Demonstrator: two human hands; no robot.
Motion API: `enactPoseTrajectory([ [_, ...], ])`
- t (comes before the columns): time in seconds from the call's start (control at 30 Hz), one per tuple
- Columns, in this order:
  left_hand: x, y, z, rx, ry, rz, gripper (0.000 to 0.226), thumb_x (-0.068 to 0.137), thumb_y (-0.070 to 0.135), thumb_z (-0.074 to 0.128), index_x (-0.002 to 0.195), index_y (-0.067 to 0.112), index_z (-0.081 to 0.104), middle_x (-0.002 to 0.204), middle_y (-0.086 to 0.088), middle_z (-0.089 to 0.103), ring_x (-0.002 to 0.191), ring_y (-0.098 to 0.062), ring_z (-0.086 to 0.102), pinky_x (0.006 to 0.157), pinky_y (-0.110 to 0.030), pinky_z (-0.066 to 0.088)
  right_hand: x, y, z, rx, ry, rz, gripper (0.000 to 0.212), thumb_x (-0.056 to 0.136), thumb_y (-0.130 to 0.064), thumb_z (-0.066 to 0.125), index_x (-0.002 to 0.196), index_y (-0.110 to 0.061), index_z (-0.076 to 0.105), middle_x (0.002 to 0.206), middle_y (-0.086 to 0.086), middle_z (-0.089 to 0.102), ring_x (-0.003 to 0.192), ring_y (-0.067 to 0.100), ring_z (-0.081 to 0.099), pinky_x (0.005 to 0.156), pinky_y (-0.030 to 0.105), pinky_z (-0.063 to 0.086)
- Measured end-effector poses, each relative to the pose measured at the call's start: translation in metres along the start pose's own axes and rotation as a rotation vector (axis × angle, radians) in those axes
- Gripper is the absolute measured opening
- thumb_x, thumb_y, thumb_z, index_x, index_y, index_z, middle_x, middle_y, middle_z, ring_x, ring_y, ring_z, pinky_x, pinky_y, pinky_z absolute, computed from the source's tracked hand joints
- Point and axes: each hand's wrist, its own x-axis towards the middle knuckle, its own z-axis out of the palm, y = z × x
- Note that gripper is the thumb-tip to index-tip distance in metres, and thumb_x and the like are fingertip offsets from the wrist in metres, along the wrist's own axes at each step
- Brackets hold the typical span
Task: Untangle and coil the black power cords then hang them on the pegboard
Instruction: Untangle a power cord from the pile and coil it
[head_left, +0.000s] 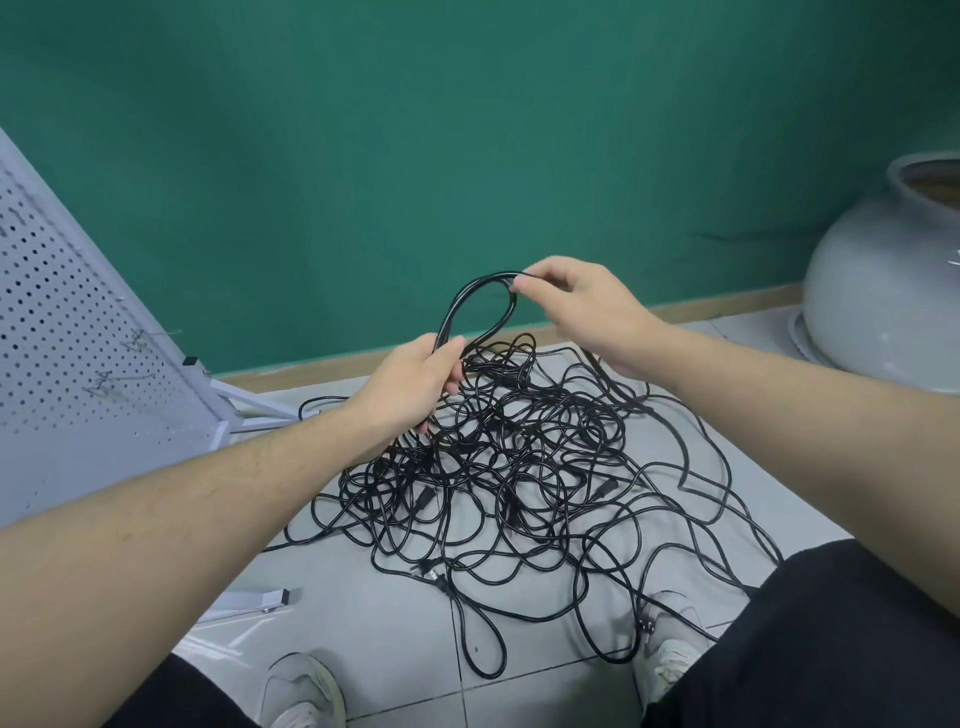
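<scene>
Barely begun, by look of it: left hand grips base of one small coil; right hand pinches its top, just above left. Everything else undone — tangled heap of black cords on floor directly below both hands, loops crossing, several plugs showing. Cords thin, glossy, limp. Pegboard left of left hand, hooks bare; nothing hung yet.

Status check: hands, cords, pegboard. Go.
Both hands on one cord loop: left hand grips its base, right hand pinches the top. Cord pile tangled on floor. Pegboard at left, hooks bare.
</scene>
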Motion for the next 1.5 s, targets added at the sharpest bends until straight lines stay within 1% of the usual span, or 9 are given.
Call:
enactPoseTrajectory([
  [0.17, -0.006, 0.004, 0.005, 0.014, -0.005, 0.045, 0.046, 0.105, 0.049, 0.046, 0.076, 0.014, 0.057, 0.047, 0.014, 0.049, 0.035, -0.008, 0.039, 0.039, -0.02, 0.035, -0.004, 0.003, 0.011, 0.322, 0.016, 0.139, 0.012, 0.1, -0.029, 0.063, 0.105, -0.019, 0.066, 0.099, 0.003, 0.07, 0.079, 0.014, 0.068, 0.076, 0.04, 0.061],
  [0.33, -0.009, -0.001, 0.007, -0.03, -0.062, 0.045, 0.043, 0.095, 0.053, 0.063, 0.071, 0.021, 0.046, 0.051, 0.004, 0.049, 0.039, -0.012, 0.037, 0.041, -0.024, 0.03, -0.009, -0.006, 0.026, 0.487, -0.141, 0.353, 0.027, 0.107, -0.034, 0.047, 0.097, -0.013, 0.059, 0.083, 0.009, 0.073, 0.082, 0.025, 0.069, 0.081, 0.039, 0.061],
  [0.43, -0.011, 0.0, 0.007, -0.058, -0.106, 0.061, 0.04, 0.097, 0.052, 0.061, 0.072, 0.023, 0.046, 0.086, -0.017, 0.072, 0.04, -0.01, 0.04, 0.042, -0.022, 0.035, -0.009, -0.015, 0.028, 0.76, -0.163, 0.397, 0.027, 0.107, -0.031, 0.046, 0.086, -0.014, 0.049, 0.062, 0.003, 0.054, 0.067, 0.024, 0.06, 0.077, 0.035, 0.057],
  [0.53, -0.014, 0.009, 0.012, -0.079, -0.138, 0.076, 0.039, 0.104, 0.048, 0.048, 0.081, 0.02, 0.061, 0.053, 0.012, 0.057, 0.041, -0.008, 0.04, 0.046, -0.02, 0.04, -0.01, -0.026, 0.03, 0.923, -0.155, 0.382, 0.032, 0.107, -0.03, 0.045, 0.078, -0.017, 0.042, 0.058, -0.002, 0.03, 0.051, 0.016, 0.038, 0.064, 0.03, 0.048],
  [0.77, -0.015, 0.025, 0.023, -0.371, -0.261, 0.013, 0.046, 0.106, 0.047, 0.045, 0.081, 0.02, 0.072, 0.085, 0.001, 0.077, 0.086, -0.014, 0.071, 0.098, -0.032, 0.046, -0.01, -0.037, 0.028, 1.087, -0.102, 0.389, 0.034, 0.104, -0.029, 0.045, 0.073, -0.02, 0.039, 0.059, -0.006, 0.016, 0.047, 0.011, 0.018, 0.047, 0.022, 0.024],
  [0.9, -0.017, 0.022, 0.029, -0.573, -0.257, -0.091, 0.041, 0.105, 0.047, 0.048, 0.082, 0.018, 0.066, 0.062, 0.005, 0.046, 0.051, -0.012, 0.055, 0.102, -0.056, 0.049, -0.009, -0.031, 0.032, 0.96, -0.138, 0.397, 0.038, 0.107, -0.041, 0.038, 0.078, -0.018, 0.046, 0.059, -0.002, 0.039, 0.052, 0.015, 0.039, 0.055, 0.026, 0.037],
  [1.17, -0.005, 0.029, 0.01, -0.68, 0.038, -0.042, 0.039, 0.106, 0.047, 0.047, 0.085, 0.019, 0.064, 0.062, 0.007, 0.04, 0.046, -0.011, 0.044, 0.06, -0.032, 0.042, -0.027, 0.009, 0.035, 0.276, -0.779, 0.371, 0.032, 0.097, -0.03, 0.027, 0.098, -0.017, 0.056, 0.087, 0.005, 0.07, 0.093, 0.028, 0.063, 0.09, 0.041, 0.044],
  [1.3, 0.005, 0.024, -0.005, -0.488, 0.232, -0.022, 0.043, 0.103, 0.054, 0.047, 0.077, 0.028, 0.07, 0.071, 0.008, 0.047, 0.049, -0.013, 0.039, 0.057, -0.031, 0.035, -0.033, 0.01, 0.028, -0.09, -0.938, 0.327, 0.024, 0.105, -0.026, 0.044, 0.091, -0.012, 0.057, 0.064, 0.0, 0.05, 0.061, 0.018, 0.053, 0.07, 0.031, 0.051],
  [1.5, 0.013, 0.004, -0.021, -0.275, 0.332, -0.142, 0.039, 0.106, 0.049, 0.045, 0.088, 0.027, 0.072, 0.09, 0.005, 0.059, 0.052, -0.013, 0.041, 0.05, -0.024, 0.036, -0.022, 0.017, 0.009, -0.284, -0.777, 0.273, 0.041, 0.095, -0.042, 0.066, 0.067, -0.016, 0.051, 0.056, 0.0, 0.049, 0.054, 0.02, 0.052, 0.061, 0.026, 0.048],
])
